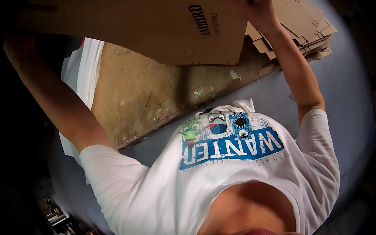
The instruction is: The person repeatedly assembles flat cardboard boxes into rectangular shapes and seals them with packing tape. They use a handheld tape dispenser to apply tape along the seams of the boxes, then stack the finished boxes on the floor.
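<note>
A large flat brown cardboard sheet (148, 27) with dark print spans the upper part of the head view, raised and tilted over the table. On its right edge my right hand (256, 7) is closed, the thumb lying on the printed face. At the far upper left, my left hand (19, 40) reaches the sheet's dark left end. Shadow and the sheet hide its fingers, so its grip does not show. Beside my right forearm lies a stack of flat cut cardboard pieces (310, 39), with notched edges and similar print.
Under the sheet is a worn wooden tabletop (139, 90) with scuffs and pale flecks. White sheeting (91, 65) hangs along its left side. Grey floor (345, 90) lies to the right. Dim clutter (61, 224) stands at the lower left.
</note>
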Demonstrator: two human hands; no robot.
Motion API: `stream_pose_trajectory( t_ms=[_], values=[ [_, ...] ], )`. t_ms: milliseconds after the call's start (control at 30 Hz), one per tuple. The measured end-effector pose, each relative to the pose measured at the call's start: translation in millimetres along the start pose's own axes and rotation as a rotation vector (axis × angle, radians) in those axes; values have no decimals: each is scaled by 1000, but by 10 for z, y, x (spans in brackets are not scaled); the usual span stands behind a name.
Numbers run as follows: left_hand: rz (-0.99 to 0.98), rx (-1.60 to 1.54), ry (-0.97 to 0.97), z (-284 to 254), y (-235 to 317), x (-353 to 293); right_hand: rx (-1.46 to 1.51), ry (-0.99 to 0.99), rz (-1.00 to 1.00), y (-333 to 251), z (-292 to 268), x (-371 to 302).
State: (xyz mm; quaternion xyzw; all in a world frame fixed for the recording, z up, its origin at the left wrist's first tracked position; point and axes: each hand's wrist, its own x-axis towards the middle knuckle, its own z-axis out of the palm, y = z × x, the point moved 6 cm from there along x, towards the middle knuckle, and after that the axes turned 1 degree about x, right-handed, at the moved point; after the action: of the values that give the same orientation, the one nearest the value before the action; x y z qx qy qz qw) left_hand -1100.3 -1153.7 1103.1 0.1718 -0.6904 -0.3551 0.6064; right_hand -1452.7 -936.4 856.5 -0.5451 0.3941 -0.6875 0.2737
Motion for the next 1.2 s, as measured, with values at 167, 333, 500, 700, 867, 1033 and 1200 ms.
stream_pose_trajectory(
  t_ms=[167,333,500,700,867,1033,1200],
  values=[
    [-141,-212,-129,-28,-812,-589,-106,-69,-35,643,-187,-295],
    [-75,-113,-93,-56,-1380,-847,-67,-1,-80,779,-284,-239],
    [-63,35,-9,-140,-1517,-755,-217,249,-145,693,-111,-241],
    [-281,-372,48,513,-1497,-766,-162,368,-243,629,-120,-176],
    [7,-287,-70,630,-952,-645,-340,529,-211,345,-161,148],
    [121,446,-179,302,-1357,-942,-257,364,-187,491,-100,-57],
    [-206,-63,26,611,-1820,-1612,-222,350,-32,685,-325,-381]
  ],
)
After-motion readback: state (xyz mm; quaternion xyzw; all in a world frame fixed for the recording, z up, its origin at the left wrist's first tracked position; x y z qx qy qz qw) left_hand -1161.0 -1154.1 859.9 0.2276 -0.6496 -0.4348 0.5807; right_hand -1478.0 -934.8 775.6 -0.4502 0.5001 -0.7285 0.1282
